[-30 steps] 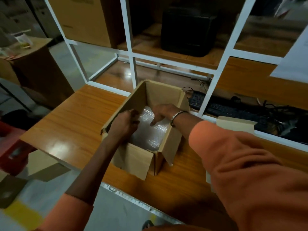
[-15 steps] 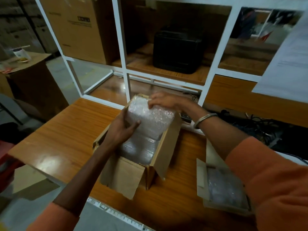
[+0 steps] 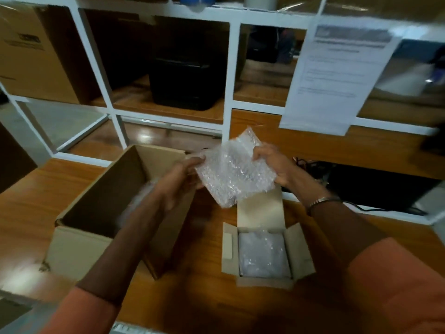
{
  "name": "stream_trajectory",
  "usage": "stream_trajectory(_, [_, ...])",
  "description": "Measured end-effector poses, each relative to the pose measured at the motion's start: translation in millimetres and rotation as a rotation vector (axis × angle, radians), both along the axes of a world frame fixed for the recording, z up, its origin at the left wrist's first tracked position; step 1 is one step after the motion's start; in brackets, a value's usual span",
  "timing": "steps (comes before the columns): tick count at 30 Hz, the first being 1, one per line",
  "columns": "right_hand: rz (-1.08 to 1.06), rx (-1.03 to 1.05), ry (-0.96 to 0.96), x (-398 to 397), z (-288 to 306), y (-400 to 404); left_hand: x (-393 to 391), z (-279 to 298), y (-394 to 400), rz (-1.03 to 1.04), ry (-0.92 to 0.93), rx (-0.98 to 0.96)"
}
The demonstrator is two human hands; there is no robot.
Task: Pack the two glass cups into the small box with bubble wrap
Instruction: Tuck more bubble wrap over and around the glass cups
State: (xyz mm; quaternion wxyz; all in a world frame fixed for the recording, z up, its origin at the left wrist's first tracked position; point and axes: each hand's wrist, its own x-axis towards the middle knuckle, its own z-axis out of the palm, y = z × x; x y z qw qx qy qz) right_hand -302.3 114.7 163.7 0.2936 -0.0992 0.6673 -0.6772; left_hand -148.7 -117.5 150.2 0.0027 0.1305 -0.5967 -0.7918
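Wooden tabletop holds our small box, flaps open, one wrapped bundle already inside, so roughly half done, we judge. Left hand and right hand pinch the bubble-wrapped piece above it; big carton sits close left, open tabletop between them

A second ago both hands were down inside the large open brown cardboard box, pressing on clear bubble wrap. Half a second ago they were lifting a bubble-wrapped bundle above its opening. Now the crinkled clear bubble-wrap bundle is fully out, held in the air at the centre of the frame, above and between that box and the small pale cardboard box at lower right. The left hand grips its left edge, the right hand its right. The small box has come fully into view.
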Motion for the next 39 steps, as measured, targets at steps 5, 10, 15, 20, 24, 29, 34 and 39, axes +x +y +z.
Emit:
stream_trajectory(5, [-0.104, 0.215, -0.058, 19, -65, 71, -12, -55, 67, 0.083, -0.169, -0.126])
stream_trajectory(10, [-0.033, 0.63, 0.056, 53, -140, 112, -17, -120, 100, 0.084, -0.287, -0.434])
stream_trajectory(15, [0.006, 0.904, 0.217, 74, -167, 112, -19, -156, 121, 0.065, -0.297, -0.794])
stream_trajectory(20, [-0.053, 1.053, 0.396, 92, -170, 106, -5, -154, 133, 0.095, -0.213, -1.154])
stream_trajectory(24, [-0.061, 1.19, 0.83, 100, -164, 104, 6, -157, 135, -0.028, 0.002, -1.381])
stream_trajectory(29, [0.205, 1.281, 0.906, 100, -152, 107, 8, -153, 143, -0.437, -0.046, -1.642])
stream_trajectory(34, [0.595, 1.371, 0.649, 90, -161, 119, 11, -162, 145, -0.617, -0.111, -1.776])
stream_trajectory(39, [0.586, 1.338, 0.648, 89, -176, 120, 8, -165, 147, -0.701, -0.093, -1.907])
